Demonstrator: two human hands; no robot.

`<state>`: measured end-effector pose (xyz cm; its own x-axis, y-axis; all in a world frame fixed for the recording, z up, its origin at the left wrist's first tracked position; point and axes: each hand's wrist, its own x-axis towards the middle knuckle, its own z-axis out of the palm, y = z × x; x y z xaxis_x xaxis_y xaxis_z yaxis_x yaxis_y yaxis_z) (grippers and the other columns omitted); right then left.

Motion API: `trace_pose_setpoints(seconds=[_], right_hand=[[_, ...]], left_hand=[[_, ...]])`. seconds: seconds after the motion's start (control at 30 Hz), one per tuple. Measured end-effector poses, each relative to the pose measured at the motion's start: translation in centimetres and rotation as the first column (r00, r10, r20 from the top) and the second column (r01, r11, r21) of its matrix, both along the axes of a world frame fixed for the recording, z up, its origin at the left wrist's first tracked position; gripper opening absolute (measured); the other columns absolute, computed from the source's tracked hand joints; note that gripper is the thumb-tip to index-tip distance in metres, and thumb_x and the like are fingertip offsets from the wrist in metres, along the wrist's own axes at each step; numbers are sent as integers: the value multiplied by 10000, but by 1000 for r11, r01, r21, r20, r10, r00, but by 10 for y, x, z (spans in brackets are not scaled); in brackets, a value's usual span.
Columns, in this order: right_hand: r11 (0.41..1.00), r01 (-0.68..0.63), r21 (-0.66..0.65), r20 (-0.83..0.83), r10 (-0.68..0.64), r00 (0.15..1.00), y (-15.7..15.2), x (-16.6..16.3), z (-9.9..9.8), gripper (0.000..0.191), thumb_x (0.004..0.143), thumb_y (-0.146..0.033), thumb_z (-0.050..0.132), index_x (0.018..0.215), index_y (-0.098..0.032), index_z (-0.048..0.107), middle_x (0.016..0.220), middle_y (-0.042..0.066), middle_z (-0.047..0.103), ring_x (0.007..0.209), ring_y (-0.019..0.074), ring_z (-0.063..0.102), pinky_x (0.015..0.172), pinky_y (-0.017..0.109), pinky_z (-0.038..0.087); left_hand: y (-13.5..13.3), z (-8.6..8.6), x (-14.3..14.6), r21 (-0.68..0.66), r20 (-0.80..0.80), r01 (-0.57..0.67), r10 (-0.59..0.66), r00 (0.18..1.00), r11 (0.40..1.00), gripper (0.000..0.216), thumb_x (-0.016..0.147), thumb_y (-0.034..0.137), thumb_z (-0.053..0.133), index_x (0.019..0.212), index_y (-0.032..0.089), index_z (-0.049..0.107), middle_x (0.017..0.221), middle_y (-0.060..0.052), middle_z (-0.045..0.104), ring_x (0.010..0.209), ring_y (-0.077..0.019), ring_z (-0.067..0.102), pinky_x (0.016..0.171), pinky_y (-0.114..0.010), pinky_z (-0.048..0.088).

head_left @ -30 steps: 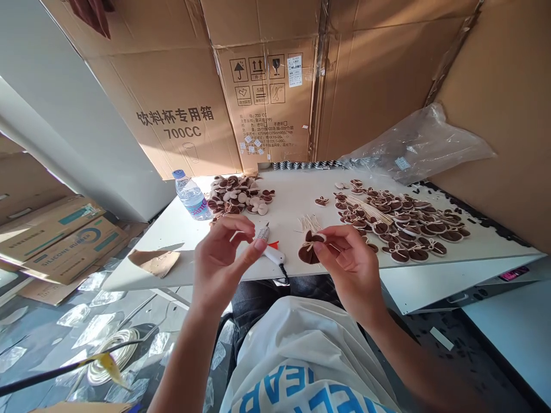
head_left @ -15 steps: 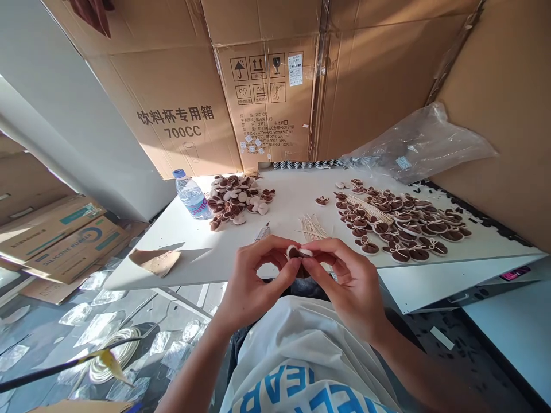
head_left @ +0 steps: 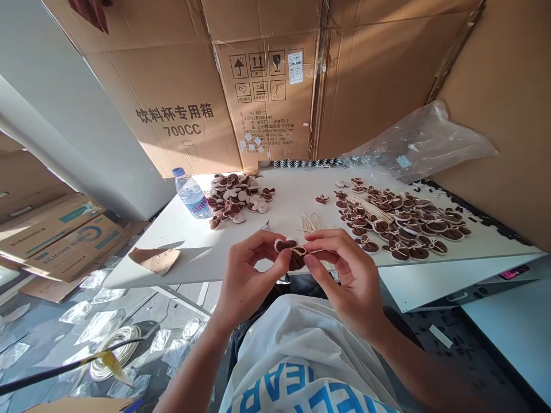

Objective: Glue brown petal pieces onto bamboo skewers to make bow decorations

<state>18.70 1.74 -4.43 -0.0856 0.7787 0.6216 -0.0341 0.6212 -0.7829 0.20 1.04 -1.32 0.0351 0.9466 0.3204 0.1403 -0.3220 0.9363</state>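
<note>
"Where is the piece in hand?"

"Just below the middle of the frame: a small brown plush piece (head_left: 296,262) with rounded, white-edged lobes on top and a pale cord across it. It shows against the near edge of the white table (head_left: 297,201)."

"And the hands?"

"The left hand (head_left: 252,278) pinches it, thumb across the front and fingers curled behind. The right hand (head_left: 350,278) has thumb and forefinger at its right side, beside the cord; whether they grip cord or plush, I can't tell."

"What lies about them?"

"Loose cord lengths (head_left: 310,222) just behind the fingers, and a pointed tool tip (head_left: 266,226) past the left hand, the rest hidden. One piece with a bow (head_left: 322,199) lies alone near the middle."

"Anything in bulk?"

"Right of centre, a broad spread of bow-tied pieces (head_left: 404,221). Left of centre, a heap of brown and white pieces (head_left: 236,196), just beside a blue-capped water bottle (head_left: 192,196). A clear plastic bag (head_left: 430,143) sits at upper right."
</note>
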Motion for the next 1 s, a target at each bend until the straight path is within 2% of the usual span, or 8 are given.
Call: trace_pose_setpoints(seconds=[0.13, 0.27, 0.37, 0.47, 0.67, 1.0], right_hand=[[981, 131, 144, 40, -138, 990, 0, -2, -2, 230, 992, -90, 741, 1161, -245, 751, 1182, 91, 715, 1153, 235, 735, 889, 365, 704], [906, 248, 342, 119, -303, 945, 0, -4, -1, 227, 978, -40, 727, 1107, -226, 741, 1146, 104, 736, 1130, 245, 743, 976, 423, 658], [872, 272, 407, 147, -357, 922, 1, -5, 1, 214, 984, -36, 714, 1100, -212, 747, 1163, 122, 743, 1103, 242, 751, 968, 412, 649], [867, 279, 412, 153, -368, 917, 3, -5, 1, 213, 993, -33, 694, 1095, -213, 742, 1152, 121, 743, 1095, 244, 756, 969, 409, 643], [897, 257, 359, 184, -338, 923, 4, -5, -1, 186, 994, -50, 674, 1057, -223, 701, 1129, 105, 699, 1148, 254, 731, 1006, 424, 620], [948, 115, 296, 276, -200, 940, 3, -6, -6, 200, 992, -58, 630, 1087, -233, 618, 1187, 99, 595, 1284, 252, 641, 1084, 435, 574]], left_hand=[[-2, -1, 2, 4, 3, -31, 31, 1000, 999, 132, 959, 286, 805, 1015, 180, 752, 931, -51, 826, 802, -198, 824, 785, -297, 676], [-3, -2, 3, -10, 0, -36, 36, 999, 999, 158, 959, 296, 795, 1047, 181, 732, 951, -52, 815, 816, -203, 824, 806, -310, 682], [-2, -3, 3, -35, -18, -32, 32, 999, 999, 174, 965, 308, 776, 1061, 172, 724, 949, -58, 801, 817, -210, 820, 812, -327, 689], [-1, -4, 3, -53, -42, -20, 18, 999, 998, 169, 967, 300, 757, 1065, 163, 739, 931, -52, 782, 816, -203, 812, 814, -314, 689], [0, -3, 5, -63, -109, -13, 6, 994, 998, 130, 948, 262, 740, 1020, 160, 778, 915, -47, 778, 848, -188, 785, 834, -284, 673], [-5, -2, 8, -46, -96, -76, 71, 993, 996, 113, 932, 249, 738, 980, 169, 802, 861, -26, 766, 790, -157, 741, 776, -253, 649]])
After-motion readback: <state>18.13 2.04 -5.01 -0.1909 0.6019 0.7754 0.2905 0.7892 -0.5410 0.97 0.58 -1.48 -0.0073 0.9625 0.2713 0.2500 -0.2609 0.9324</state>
